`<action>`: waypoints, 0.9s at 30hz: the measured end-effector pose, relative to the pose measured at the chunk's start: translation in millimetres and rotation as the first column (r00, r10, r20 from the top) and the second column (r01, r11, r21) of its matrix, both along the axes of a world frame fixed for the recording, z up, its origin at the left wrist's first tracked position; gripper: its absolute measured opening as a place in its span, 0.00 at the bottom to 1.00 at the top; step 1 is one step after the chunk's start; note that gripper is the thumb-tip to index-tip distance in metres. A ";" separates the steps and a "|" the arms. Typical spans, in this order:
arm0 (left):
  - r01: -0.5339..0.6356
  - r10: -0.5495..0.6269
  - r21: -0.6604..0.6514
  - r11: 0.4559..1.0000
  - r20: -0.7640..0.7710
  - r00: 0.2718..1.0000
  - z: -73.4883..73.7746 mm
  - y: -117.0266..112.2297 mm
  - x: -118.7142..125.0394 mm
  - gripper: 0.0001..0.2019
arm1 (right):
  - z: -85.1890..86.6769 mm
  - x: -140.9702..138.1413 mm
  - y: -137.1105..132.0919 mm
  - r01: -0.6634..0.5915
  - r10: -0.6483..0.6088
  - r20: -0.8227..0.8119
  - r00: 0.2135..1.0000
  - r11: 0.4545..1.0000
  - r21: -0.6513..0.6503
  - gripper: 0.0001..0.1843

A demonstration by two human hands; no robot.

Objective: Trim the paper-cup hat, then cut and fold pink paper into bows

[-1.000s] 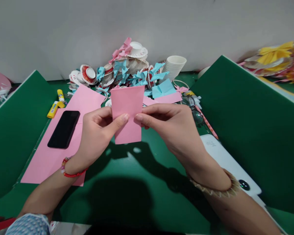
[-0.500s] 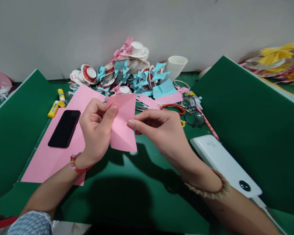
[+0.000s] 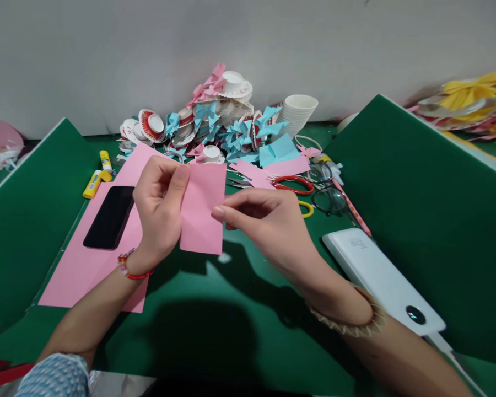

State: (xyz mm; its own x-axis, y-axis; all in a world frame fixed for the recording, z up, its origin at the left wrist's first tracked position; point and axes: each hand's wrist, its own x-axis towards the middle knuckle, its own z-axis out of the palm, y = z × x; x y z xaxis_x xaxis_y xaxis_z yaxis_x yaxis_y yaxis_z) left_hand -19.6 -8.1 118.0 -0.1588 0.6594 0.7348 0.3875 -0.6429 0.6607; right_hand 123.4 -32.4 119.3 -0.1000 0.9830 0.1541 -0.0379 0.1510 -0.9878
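A small rectangle of pink paper [image 3: 202, 212] is held up between my two hands, above the green table [image 3: 198, 342]. My left hand [image 3: 160, 207] pinches its upper left edge between thumb and bent fingers. On the opposite side, thumb and fingertips of my right hand [image 3: 268, 226] grip the right edge near its middle. Faint crease marks cross the sheet. Larger pink paper [image 3: 86, 275] lies to the left under a black phone [image 3: 109, 218]. Behind my right hand are scissors with red handles [image 3: 295, 184] and a yellow handle loop [image 3: 306, 209].
Paper-cup hats with blue and pink bows [image 3: 206, 118] are heaped by the wall, beside stacked white cups [image 3: 298, 113]. Glue sticks [image 3: 93, 183] stand left. Glasses [image 3: 329, 199] and a white power bank [image 3: 380, 281] lie right. Green boards [image 3: 430, 220] rise on both sides.
The pink paper now looks flatter and straighter, where it was bowed before. My left hand has shifted slightly up and left. My right hand still pinches the right edge.
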 end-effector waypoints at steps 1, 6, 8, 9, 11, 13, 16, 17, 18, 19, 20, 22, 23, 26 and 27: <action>-0.035 0.035 0.048 0.998 -0.012 0.999 -0.1 -0.9 0.1 0.15 | -0.1 -0.2 -0.1 -0.005 0.005 -0.002 1.000 1.000 -0.002 0.03; -0.090 0.100 0.152 0.984 -0.060 0.993 -3.6 -7.8 -0.2 0.12 | -3.1 -1.2 -0.2 -0.027 0.027 -0.012 1.000 1.000 -0.014 0.05; -0.096 0.107 0.172 0.980 -0.057 0.993 -5.7 -8.8 -0.7 0.11 | -4.2 -1.0 1.0 -0.042 0.041 -0.029 0.999 0.999 -0.022 0.04; -0.097 0.108 0.176 0.980 -0.052 0.993 -6.8 -9.1 -0.8 0.11 | -4.2 -0.7 1.8 -0.050 0.049 -0.039 0.998 0.998 -0.024 0.04; -0.064 0.075 0.153 0.986 -0.068 0.995 -8.7 -9.8 -0.2 0.12 | -3.6 0.3 3.3 -0.047 0.046 -0.053 0.998 0.999 -0.021 0.04; -0.007 0.019 0.128 0.992 -0.089 0.996 -9.7 -10.7 1.4 0.13 | -2.4 1.5 4.1 -0.009 0.009 -0.055 0.998 1.000 -0.008 0.04; 0.020 -0.016 0.125 0.992 -0.034 0.999 -9.2 -11.3 4.4 0.10 | -1.9 2.6 4.4 0.067 -0.066 -0.047 0.997 0.998 0.018 0.03; 0.034 -0.034 0.095 0.995 -0.002 0.999 -8.4 -11.0 5.1 0.07 | -2.3 2.8 4.6 0.090 -0.089 -0.047 0.995 0.995 0.030 0.03; 0.062 -0.062 0.033 0.998 0.025 0.998 -7.5 -10.6 5.5 0.04 | -2.9 3.0 4.9 0.118 -0.116 -0.049 0.992 0.992 0.046 0.03; 0.105 -0.103 -0.061 0.993 0.043 0.994 -6.4 -10.2 5.6 0.03 | -3.5 3.2 5.3 0.153 -0.150 -0.056 0.987 0.986 0.066 0.04; 0.160 -0.154 -0.164 0.973 0.052 0.987 -5.2 -9.8 5.6 0.04 | -4.2 3.5 5.8 0.195 -0.190 -0.068 0.979 0.977 0.091 0.04; 0.241 -0.234 -0.326 0.914 0.060 0.970 -2.4 -9.8 5.0 0.07 | -5.4 4.2 7.2 0.279 -0.267 -0.100 0.959 0.950 0.141 0.04; 0.250 -0.245 -0.367 0.896 0.061 0.968 -0.9 -10.3 4.6 0.08 | -5.9 4.5 8.0 0.312 -0.296 -0.117 0.948 0.936 0.161 0.04; 0.178 -0.177 -0.379 0.908 0.037 0.984 3.9 -12.3 2.0 0.10 | -6.7 5.8 10.3 0.339 -0.319 -0.133 0.939 0.924 0.178 0.05; 0.143 -0.146 -0.378 0.915 0.021 0.989 5.6 -12.9 0.4 0.10 | -6.4 6.5 11.0 0.321 -0.305 -0.117 0.945 0.931 0.173 0.06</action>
